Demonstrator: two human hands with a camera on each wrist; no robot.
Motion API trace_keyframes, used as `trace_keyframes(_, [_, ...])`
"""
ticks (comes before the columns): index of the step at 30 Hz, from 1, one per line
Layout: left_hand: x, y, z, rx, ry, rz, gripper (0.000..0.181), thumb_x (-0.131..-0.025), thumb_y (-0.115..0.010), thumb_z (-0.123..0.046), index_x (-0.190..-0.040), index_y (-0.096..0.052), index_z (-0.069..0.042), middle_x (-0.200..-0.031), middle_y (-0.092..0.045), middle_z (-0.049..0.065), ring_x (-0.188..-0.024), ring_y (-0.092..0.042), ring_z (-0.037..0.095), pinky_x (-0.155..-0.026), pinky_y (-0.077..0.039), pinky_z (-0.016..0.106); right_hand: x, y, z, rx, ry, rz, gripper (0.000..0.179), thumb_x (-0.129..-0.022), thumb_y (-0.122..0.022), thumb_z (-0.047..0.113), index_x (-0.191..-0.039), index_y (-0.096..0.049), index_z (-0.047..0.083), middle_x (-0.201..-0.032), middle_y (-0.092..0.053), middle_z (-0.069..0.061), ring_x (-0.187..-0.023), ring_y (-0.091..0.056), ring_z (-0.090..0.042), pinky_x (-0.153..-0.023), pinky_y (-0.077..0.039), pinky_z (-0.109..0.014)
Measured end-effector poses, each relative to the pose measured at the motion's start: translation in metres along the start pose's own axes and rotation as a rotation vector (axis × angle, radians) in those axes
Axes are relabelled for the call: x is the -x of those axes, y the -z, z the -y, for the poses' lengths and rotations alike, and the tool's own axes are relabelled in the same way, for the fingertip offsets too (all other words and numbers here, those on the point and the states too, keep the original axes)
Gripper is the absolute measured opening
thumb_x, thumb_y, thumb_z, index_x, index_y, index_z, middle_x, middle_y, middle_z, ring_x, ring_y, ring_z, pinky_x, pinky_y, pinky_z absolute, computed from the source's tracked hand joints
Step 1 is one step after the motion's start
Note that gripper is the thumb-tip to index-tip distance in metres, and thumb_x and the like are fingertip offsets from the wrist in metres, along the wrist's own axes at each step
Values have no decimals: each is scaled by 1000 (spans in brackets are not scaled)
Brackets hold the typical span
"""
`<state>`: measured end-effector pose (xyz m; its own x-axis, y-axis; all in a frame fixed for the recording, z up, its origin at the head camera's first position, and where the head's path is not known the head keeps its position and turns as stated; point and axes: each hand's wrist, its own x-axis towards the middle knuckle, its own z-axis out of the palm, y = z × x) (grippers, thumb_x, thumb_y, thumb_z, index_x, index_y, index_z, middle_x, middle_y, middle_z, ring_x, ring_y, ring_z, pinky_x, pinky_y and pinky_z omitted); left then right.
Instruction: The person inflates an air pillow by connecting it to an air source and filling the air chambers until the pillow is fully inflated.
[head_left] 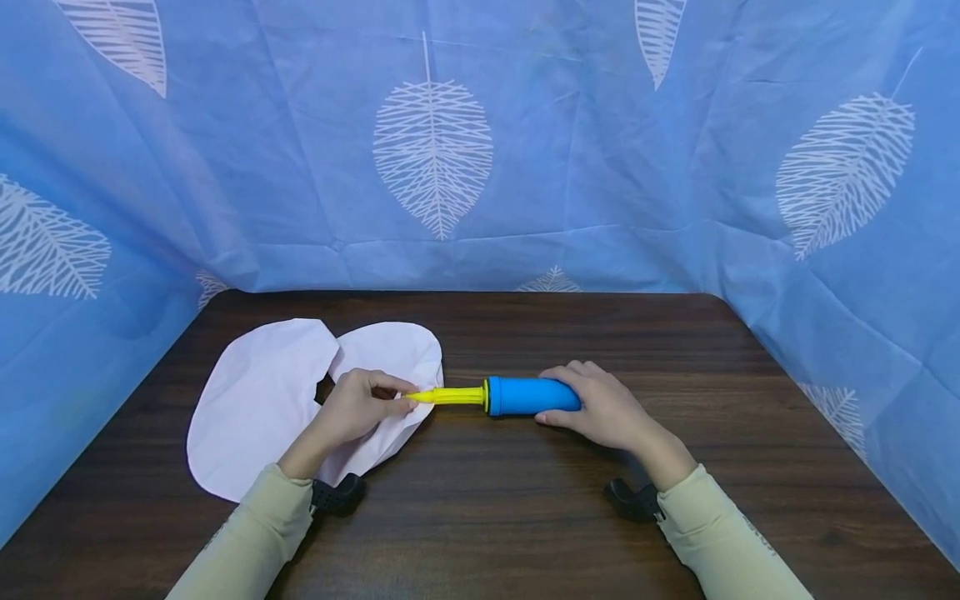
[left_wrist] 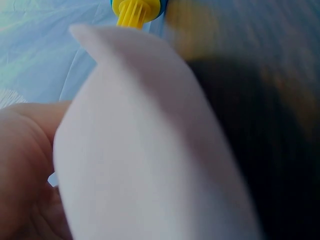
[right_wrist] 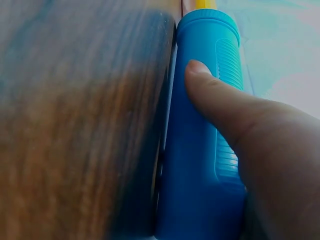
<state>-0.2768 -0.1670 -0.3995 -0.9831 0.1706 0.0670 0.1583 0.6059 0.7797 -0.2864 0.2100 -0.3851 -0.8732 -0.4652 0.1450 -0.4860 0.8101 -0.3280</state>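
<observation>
Nearest you, your two pale sleeves (head_left: 243, 533) reach in from the bottom corners, each with a black mount (head_left: 339, 495) at the wrist, over a dark wooden table (head_left: 510, 533). Your left hand (head_left: 348, 408) is just left of the middle, its thumb and forefinger pinching the tip of a yellow nozzle (head_left: 459, 396); the other fingers are too hidden to tell. The nozzle points left from a blue pump (head_left: 525, 396), which lies level near the centre. Your right hand (head_left: 596, 406) curls round the pump's right end, thumb along the near side and fingers over the far side, probably because gripping that end steadies it and leaves the nozzle free. Under and around your left hand lies a limp white sheet (head_left: 258, 408) with two rounded lobes and a notch between them. It is spread leftward, perhaps so that its right edge meets the nozzle. You seem to pinch at that meeting point to line the two up; whether the tip is inside the sheet or merely on it cannot be told, since in the left wrist view the sheet covers the spot. Beyond the table hangs a blue cloth (head_left: 540, 167) printed with white leaves.
</observation>
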Motion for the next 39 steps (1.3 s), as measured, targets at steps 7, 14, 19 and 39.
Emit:
trace_keyframes(7, [0, 2, -3, -14, 46, 18, 20, -91, -86, -15, -111, -87, -12, -93, -76, 3, -85, -57, 19, -71, -45, 26, 0, -1, -1, -1, 11, -11, 62, -94, -81, 50, -145, -66, 17, -134, -71, -10, -115, -61, -30, -94, -54, -57])
trace_keyframes(14, [-1, 5, -3, 3, 61, 30, 22, -90, -88, -17, -111, -87, -12, -97, -78, 4, -87, -57, 19, -73, -45, 27, 0, 0, 0, 6, 13, -18, 62, -95, -80, 50, -145, -66, 18, -134, -71, -10, -116, -61, -31, -93, -53, -58])
trace_keyframes(19, [-2, 5, 1, 3, 51, 40, 21, -90, -88, -18, -110, -87, -13, -95, -77, 3, -85, -56, 18, -72, -45, 25, 1, 1, 2, 6, 8, -15, 62, -95, -80, 49, -145, -66, 17, -134, -71, -10, -115, -61, -31, -93, -53, -58])
trace_keyframes(39, [-2, 7, 3, 36, 12, 55, 22, -90, -87, -17, -112, -86, -11, -98, -75, 4, -86, -56, 18, -72, -45, 26, 1, 1, 0, -24, -5, -5, 62, -94, -82, 48, -146, -66, 19, -134, -71, -10, -116, -62, -31, -93, -54, -58])
